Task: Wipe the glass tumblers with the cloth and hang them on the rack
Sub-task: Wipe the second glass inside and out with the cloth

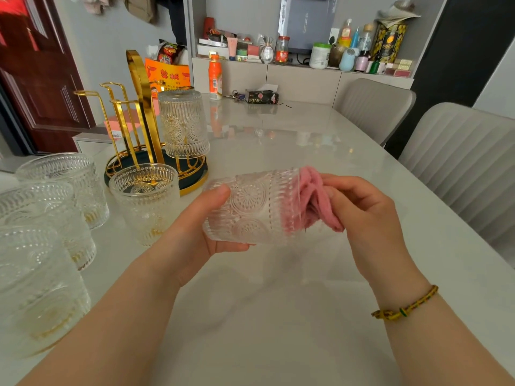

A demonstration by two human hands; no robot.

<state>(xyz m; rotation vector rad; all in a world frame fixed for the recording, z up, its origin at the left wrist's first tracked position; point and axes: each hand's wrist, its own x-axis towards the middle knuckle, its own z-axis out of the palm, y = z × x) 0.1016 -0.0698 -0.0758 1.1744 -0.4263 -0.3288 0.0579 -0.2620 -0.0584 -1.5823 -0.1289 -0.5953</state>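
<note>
The left hand (pixel 200 227) has its grip curled round the base end of the held tumbler (pixel 250 210), thumb on top and fingers beneath, keeping it on its side just above the counter (pixel 306 316). The right hand (pixel 367 218) has its grip pinching the pink cloth (pixel 315 201), which is stuffed into the glass's open mouth. The pink shows through the wall near the rim. The glass is clear and pressed, with vertical ribs, rows of dots and round medallions.

Just left of it an upright tumbler (pixel 145 201) of the same pattern stands on the counter. Behind that, the gold wire rack (pixel 145 112) on its dark round base carries a hung tumbler (pixel 184 123), mouth down on one peg. Three more tumblers (pixel 67 185) stand grouped at the left edge. The nearest is blurred and cut off by the frame.

The right fingertips are lost in the cloth's folds, and most of the left fingers lie hidden under the glass.
</note>
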